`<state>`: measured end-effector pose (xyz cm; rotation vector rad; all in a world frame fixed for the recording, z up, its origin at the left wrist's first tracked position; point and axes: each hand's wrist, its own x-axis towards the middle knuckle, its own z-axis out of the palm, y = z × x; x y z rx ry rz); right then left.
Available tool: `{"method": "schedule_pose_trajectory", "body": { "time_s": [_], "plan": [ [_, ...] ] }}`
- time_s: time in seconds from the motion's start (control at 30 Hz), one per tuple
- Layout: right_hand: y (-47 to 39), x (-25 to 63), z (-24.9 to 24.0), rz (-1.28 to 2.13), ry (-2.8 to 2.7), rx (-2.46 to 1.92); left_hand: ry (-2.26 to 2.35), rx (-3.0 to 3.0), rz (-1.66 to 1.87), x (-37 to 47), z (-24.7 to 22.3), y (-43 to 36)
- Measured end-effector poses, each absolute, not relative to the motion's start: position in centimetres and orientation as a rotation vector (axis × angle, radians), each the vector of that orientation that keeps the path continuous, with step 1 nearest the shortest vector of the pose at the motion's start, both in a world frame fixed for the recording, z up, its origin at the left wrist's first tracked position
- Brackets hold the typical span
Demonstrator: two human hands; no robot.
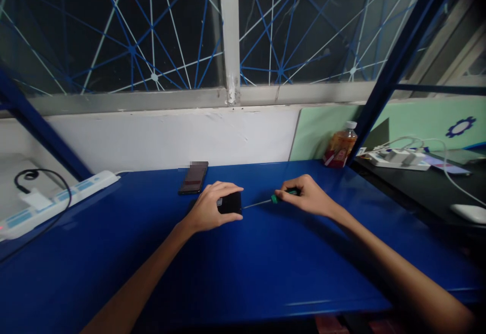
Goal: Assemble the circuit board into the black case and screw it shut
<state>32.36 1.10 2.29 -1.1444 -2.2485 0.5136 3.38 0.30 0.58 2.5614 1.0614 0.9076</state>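
Note:
My left hand grips a flat black box-like device from its left side, thumb along the near edge and fingers along the far edge. A small pale label shows on its top, partly under the hand; what kind of device it is I cannot make out. My right hand is closed around the green and black handle of a screwdriver. Its thin metal shaft points left, and the tip meets or nearly meets the device's right end. Both hands are low over the blue table.
Behind my left hand lies a dark phone. A white power strip with a black cable runs along the left. At the back right stands a drink bottle. Further right, a black desk holds another power strip and a white mouse.

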Motion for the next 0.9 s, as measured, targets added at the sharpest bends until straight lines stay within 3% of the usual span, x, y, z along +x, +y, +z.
{"method": "schedule_pose_trajectory", "body": {
  "time_s": [0.37,0.7,0.9],
  "plan": [
    [0.9,32.4,2.5,0.562,-2.272,-1.119,1.081,2.560,0.938,3.5,0.6,0.2],
    [0.9,33.3,2.7,1.111,-2.122,-1.018,1.069,2.526,1.033,3.5,0.9,0.1],
    [1.0,33.0,3.2,0.787,-2.187,-1.000,1.083,2.527,1.023,3.4,0.7,0.1]
  ]
}}
